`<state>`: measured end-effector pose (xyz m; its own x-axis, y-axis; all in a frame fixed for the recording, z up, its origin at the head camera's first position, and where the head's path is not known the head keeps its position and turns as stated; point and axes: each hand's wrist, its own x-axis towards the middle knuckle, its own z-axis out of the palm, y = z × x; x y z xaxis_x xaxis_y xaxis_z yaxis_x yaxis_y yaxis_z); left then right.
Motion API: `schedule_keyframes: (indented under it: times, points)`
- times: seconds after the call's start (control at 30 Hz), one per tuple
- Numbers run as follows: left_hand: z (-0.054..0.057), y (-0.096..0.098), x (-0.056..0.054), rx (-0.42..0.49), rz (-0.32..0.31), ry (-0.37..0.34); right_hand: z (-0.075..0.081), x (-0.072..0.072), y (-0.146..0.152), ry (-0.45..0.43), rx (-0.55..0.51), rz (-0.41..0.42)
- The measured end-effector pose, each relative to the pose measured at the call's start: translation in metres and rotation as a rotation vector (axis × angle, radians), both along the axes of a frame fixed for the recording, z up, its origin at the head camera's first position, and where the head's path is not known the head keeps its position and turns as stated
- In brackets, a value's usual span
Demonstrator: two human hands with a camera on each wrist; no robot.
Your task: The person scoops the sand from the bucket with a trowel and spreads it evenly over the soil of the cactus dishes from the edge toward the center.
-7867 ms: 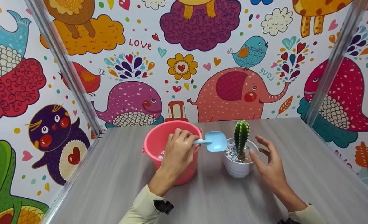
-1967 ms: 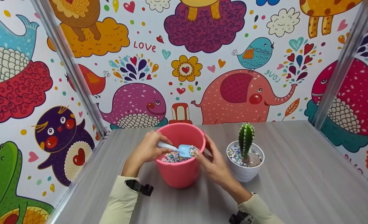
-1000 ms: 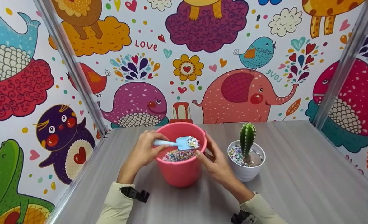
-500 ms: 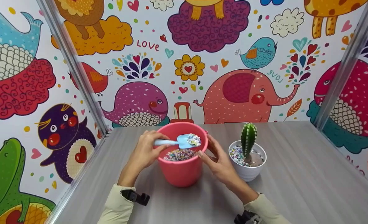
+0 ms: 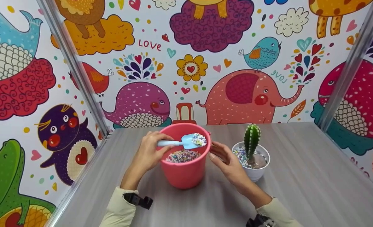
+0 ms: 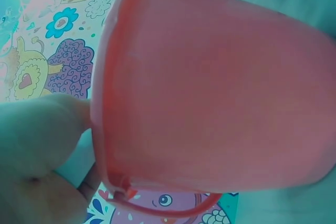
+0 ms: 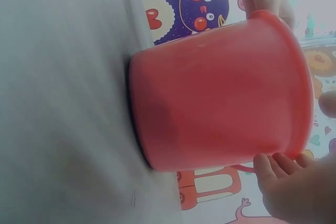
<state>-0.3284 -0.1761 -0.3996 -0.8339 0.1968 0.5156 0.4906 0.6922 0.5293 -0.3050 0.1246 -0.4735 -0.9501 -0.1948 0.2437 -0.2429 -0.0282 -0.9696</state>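
Note:
My left hand (image 5: 147,153) pinches the handle of a light blue toy shovel (image 5: 189,142), held level over the pink bucket (image 5: 183,175). Small pale multicoloured pebbles (image 5: 199,140) lie on the shovel's blade. More of these pebbles (image 5: 183,156) fill the lower part of the bucket. Beside the bucket's right rim is my right hand (image 5: 232,164), its fingers extended and holding nothing. In the right wrist view, its fingertips lie close to the bucket (image 7: 220,93); whether they touch is unclear. The left wrist view shows mostly the bucket's wall (image 6: 220,87), and the shovel is hidden there.
A white pot (image 5: 252,173) with a green cactus (image 5: 252,142) stands to the right, just beyond my right hand. Pebbles and a brownish patch surround the cactus base. The grey table (image 5: 303,176) meets a cartoon-printed wall (image 5: 230,63) at the back.
The shovel first hovered near the pot, then went down into the bucket and rose with pebbles. My right hand went from the pot to the bucket's rim, and has just moved off it rightward.

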Motion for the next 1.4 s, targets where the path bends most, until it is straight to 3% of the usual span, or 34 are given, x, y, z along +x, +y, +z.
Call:
schedule_keyframes:
  times: [0.2, 0.4, 0.73, 0.9, 1.17, 1.4]
  points:
    - [0.000, 0.002, 0.000, 0.025, -0.004, 0.011, 0.001, 0.006, 0.017, -0.003, 0.066, 0.019]
    - [-0.001, 0.004, 0.002, 0.061, -0.021, 0.052, 0.006, 0.016, 0.036, -0.028, 0.067, 0.056]
    - [-0.001, 0.015, 0.002, 0.061, -0.068, 0.124, 0.011, 0.027, 0.076, -0.055, 0.118, 0.053]
    - [0.000, 0.021, 0.004, 0.062, -0.087, 0.122, 0.011, 0.033, 0.091, -0.056, 0.116, 0.045]
    - [-0.001, 0.036, 0.007, 0.042, -0.098, 0.081, 0.019, 0.037, 0.115, -0.054, 0.117, -0.064]
    - [-0.001, 0.052, 0.008, 0.011, -0.113, 0.087, 0.018, 0.033, 0.132, 0.047, 0.118, -0.245]
